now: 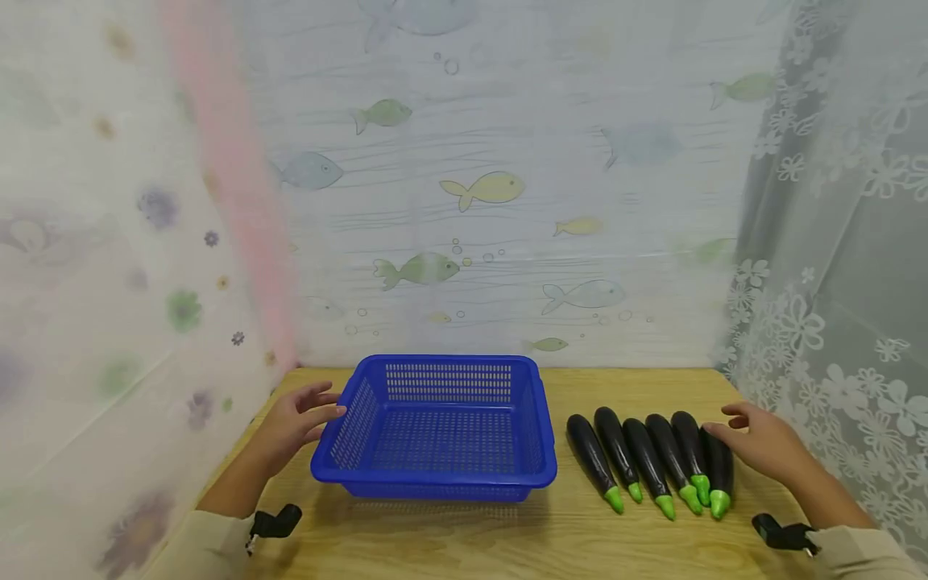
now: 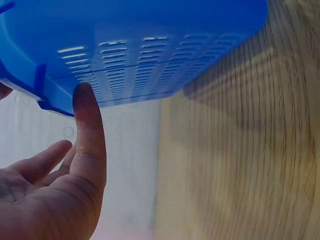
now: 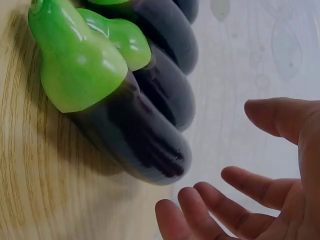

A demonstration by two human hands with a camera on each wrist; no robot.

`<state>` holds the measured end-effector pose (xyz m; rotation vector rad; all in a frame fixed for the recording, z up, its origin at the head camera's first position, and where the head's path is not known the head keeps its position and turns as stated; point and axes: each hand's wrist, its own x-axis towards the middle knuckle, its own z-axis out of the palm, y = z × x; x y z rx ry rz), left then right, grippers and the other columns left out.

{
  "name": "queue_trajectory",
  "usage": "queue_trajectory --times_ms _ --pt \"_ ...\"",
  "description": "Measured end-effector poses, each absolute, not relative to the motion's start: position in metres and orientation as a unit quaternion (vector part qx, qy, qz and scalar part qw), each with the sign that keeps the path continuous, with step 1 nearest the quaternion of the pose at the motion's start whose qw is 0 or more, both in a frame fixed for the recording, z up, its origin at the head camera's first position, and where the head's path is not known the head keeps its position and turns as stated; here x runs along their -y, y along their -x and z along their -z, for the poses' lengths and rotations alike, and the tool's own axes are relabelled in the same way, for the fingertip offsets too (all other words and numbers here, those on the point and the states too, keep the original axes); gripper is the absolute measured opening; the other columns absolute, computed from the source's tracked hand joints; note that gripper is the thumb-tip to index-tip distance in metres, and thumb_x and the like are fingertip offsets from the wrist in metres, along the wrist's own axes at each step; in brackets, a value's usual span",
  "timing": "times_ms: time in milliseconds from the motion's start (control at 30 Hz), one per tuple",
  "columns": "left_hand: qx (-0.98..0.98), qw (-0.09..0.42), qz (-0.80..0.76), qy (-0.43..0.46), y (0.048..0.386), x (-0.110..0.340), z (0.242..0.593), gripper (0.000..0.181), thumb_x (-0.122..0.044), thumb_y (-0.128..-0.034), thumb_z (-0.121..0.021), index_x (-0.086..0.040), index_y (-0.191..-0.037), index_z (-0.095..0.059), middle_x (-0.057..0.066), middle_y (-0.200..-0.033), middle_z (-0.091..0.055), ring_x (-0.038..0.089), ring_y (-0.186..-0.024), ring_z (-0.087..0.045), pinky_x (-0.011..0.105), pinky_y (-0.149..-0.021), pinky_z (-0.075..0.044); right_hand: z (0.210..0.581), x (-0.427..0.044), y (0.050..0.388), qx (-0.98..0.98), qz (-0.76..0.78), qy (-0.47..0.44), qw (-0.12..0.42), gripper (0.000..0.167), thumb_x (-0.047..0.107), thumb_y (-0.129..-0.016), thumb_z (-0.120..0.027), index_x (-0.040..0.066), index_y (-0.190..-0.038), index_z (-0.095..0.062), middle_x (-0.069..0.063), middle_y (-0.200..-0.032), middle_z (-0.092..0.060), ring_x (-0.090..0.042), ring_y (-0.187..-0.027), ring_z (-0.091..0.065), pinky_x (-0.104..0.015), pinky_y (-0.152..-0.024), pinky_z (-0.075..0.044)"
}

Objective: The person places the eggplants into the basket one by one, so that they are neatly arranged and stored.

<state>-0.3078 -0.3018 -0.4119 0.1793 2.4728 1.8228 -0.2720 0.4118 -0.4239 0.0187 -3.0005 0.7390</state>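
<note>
A blue plastic basket [image 1: 435, 477] with slotted walls stands on the table, nothing inside it. At its left side is my left hand [image 1: 290, 423], fingers loosely bent and apart. In the left wrist view the thumb [image 2: 90, 135] overlaps the basket's slotted wall [image 2: 125, 55]; whether it touches I cannot tell. Several dark eggplants with green caps lie side by side right of the basket. My right hand [image 1: 772, 443] is beside the rightmost eggplant [image 1: 719, 467], holding nothing. In the right wrist view its spread fingers [image 3: 240, 185] stand apart from that eggplant's rounded end [image 3: 160, 150].
The wooden table [image 1: 449, 540] ends at a back wall hung with a fish-print sheet [image 1: 493, 189]. A flowered sheet [image 1: 116, 282] hangs on the left, a lace curtain [image 1: 834, 322] on the right. Bare tabletop shows between the basket and the eggplants.
</note>
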Motion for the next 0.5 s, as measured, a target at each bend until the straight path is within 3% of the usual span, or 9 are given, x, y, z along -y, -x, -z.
queue_trajectory --times_ms 133,267,500 --pt "-0.771 0.046 -0.633 -0.054 0.306 0.303 0.416 0.077 -0.025 -0.1008 -0.069 0.000 -0.161 -0.027 0.028 -0.158 -0.041 0.021 -0.125 -0.064 0.037 -0.101 -0.059 0.428 -0.416 0.271 0.957 -0.288 0.011 0.003 0.083 0.052 -0.106 -0.052 -0.019 -0.146 -0.038 -0.047 -0.136 -0.048 -0.044 -0.099 -0.068 -0.044 -0.070 -0.062" --pt "-0.752 0.054 -0.655 -0.047 0.304 0.306 0.419 0.075 -0.022 -0.1017 -0.068 0.000 -0.161 -0.027 0.029 -0.160 -0.037 0.010 -0.116 -0.066 0.030 -0.096 -0.060 0.430 -0.419 0.272 0.939 -0.339 0.038 -0.030 0.088 0.055 -0.106 -0.049 -0.020 -0.149 -0.031 -0.049 -0.142 -0.039 -0.050 -0.111 -0.063 -0.042 -0.074 -0.065" --pt "-0.743 0.055 -0.666 -0.033 0.304 0.309 0.426 0.071 -0.021 -0.0997 -0.071 0.002 -0.157 -0.035 0.023 -0.153 -0.046 0.009 -0.112 -0.067 0.028 -0.096 -0.059 0.433 -0.427 0.269 0.909 -0.402 0.086 -0.070 0.100 0.065 -0.103 -0.045 -0.018 -0.154 -0.022 -0.047 -0.153 -0.027 -0.057 -0.131 -0.050 -0.042 -0.082 -0.065"
